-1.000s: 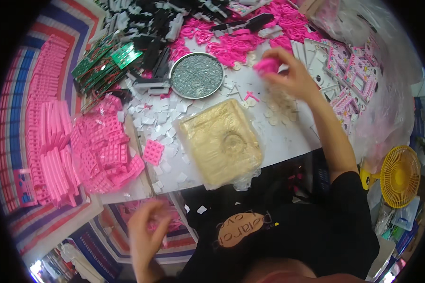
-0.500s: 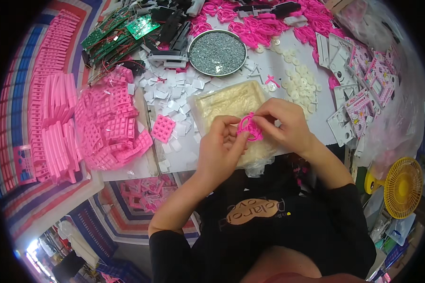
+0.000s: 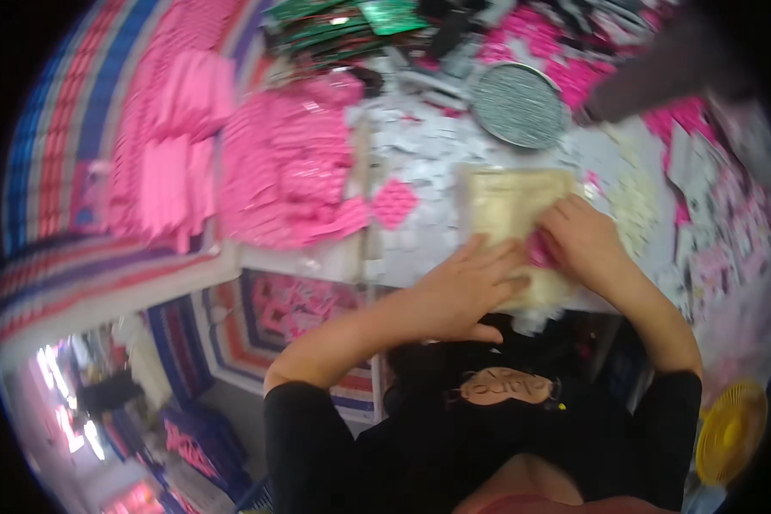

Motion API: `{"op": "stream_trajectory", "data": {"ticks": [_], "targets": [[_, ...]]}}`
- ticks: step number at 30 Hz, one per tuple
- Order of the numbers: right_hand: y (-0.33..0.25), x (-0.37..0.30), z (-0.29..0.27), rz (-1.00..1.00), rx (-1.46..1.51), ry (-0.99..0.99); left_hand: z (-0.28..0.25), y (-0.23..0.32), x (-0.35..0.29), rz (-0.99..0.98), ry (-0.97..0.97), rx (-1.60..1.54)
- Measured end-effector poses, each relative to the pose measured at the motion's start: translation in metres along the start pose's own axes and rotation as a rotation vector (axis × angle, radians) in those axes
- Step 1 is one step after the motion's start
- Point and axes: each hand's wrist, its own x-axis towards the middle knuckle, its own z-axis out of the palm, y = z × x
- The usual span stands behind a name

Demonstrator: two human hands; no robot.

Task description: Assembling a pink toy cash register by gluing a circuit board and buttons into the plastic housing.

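Over a yellowish pad (image 3: pixel 522 182) wrapped in clear plastic, my right hand (image 3: pixel 587 244) pinches a small bright pink plastic part (image 3: pixel 540 249). Much of that part is hidden by the fingers, and motion blurs it. My left hand (image 3: pixel 475 287) lies flat just to the left of it, its fingers stretched out and the thumb apart, with nothing seen in it. Whether its fingertips touch the pink part, I cannot tell.
A round metal dish (image 3: pixel 519 104) of small screws stands beyond the pad, with a dark sleeve-like shape (image 3: pixel 660 73) reaching in beside it. Pink keypads (image 3: pixel 291 163) heap at left, white squares (image 3: pixel 420 141) mid-table, printed panels (image 3: pixel 720 231) at right, green circuit boards (image 3: pixel 343 30) far back.
The view has shifted and blurred. My left hand has let go of the pink part and opened out; my right hand keeps it. A dark sleeve-like shape has come in at upper right.
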Motion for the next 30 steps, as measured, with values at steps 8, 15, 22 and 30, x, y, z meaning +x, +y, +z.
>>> {"op": "stream_trajectory", "data": {"ticks": [8, 15, 22, 30], "targets": [[-0.015, 0.007, -0.013, 0.021, 0.096, 0.048, -0.253, -0.191, -0.108, -0.757, 0.917, 0.764], [-0.012, 0.006, -0.007, -0.011, 0.190, 0.106, -0.330, -0.325, -0.237, -1.016, 0.553, 0.834], [-0.014, 0.009, -0.030, 0.046, 0.349, 0.148, -0.287, -0.224, -0.125, -0.647, 0.849, 1.083], [-0.053, 0.037, -0.042, 0.427, 1.786, 0.151, -0.067, 0.011, -0.003, -0.088, 0.474, 0.569]]}}
